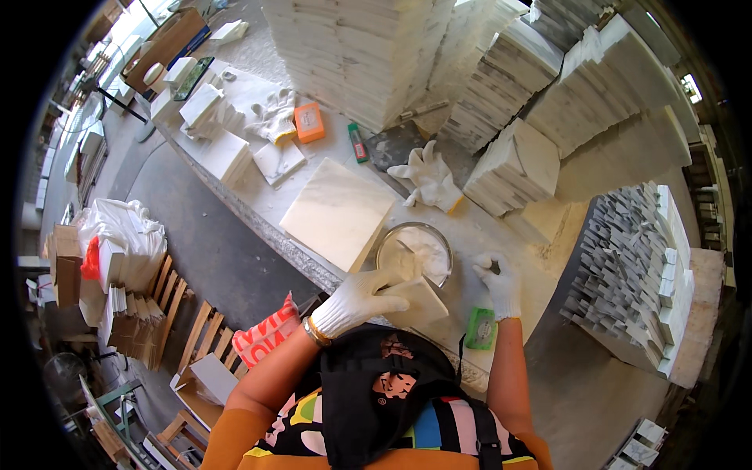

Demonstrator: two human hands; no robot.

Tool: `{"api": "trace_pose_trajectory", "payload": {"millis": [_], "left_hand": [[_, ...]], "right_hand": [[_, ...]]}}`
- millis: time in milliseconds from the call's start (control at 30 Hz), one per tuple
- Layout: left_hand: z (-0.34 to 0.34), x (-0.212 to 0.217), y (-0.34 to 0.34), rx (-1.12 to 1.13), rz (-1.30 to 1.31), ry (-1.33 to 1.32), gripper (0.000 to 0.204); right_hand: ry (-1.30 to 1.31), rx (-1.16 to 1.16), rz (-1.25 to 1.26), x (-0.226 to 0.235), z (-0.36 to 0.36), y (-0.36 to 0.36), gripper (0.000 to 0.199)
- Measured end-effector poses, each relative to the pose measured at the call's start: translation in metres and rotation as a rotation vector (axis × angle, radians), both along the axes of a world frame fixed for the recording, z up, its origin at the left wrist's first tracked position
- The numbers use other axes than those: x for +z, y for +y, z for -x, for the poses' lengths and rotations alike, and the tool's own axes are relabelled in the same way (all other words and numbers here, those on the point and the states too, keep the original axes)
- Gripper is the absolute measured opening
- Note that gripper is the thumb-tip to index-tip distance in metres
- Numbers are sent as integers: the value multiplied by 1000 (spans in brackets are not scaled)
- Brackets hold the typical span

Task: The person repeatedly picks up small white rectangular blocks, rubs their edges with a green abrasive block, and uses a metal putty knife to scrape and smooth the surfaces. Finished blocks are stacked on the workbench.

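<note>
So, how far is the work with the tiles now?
Done: I cannot tell. In hand: the left hand holds a small tile beside the bowl of white paste; the right hand pinches something small. Left: a big tile lies bare, and tall stacks wait.

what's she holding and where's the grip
The left hand grips a pale stone tile by its left edge. The right hand pinches something small and dark, too small to tell.

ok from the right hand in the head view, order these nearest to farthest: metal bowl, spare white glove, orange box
From the right hand:
1. metal bowl, just to its left
2. spare white glove, farther up the bench
3. orange box, far up-left
</note>
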State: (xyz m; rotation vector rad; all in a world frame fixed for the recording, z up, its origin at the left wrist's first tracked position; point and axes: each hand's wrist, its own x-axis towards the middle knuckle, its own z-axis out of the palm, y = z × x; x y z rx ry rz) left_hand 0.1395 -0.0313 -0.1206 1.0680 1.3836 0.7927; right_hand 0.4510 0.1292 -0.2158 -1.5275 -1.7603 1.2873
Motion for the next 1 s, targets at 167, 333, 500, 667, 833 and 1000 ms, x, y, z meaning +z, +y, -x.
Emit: {"api": "trace_pose_trajectory", "payload": {"millis": [167,333,500,667,833,1000], "left_hand": [[0,15,4,55,-42,-4,45],[0,8,-1,122,-37,-43,44],[2,8,-9,197,46,-60,41],[10,-5,-11,199,92,-134,41],[10,-26,-14,272,114,-151,41],[9,-34,-11,244,86,-145,42]], "right_hand": [[-181,81,-90,2,-3,0,34],[-136,62,-136,31,2,-13,40],[-213,-219,-168,32,-20,-45,38],[-289,37,-192,82,28,-84,37],[-389,212,-98,91,66,-84,31],[-238,206,-220,66,63,-79,22]]}}
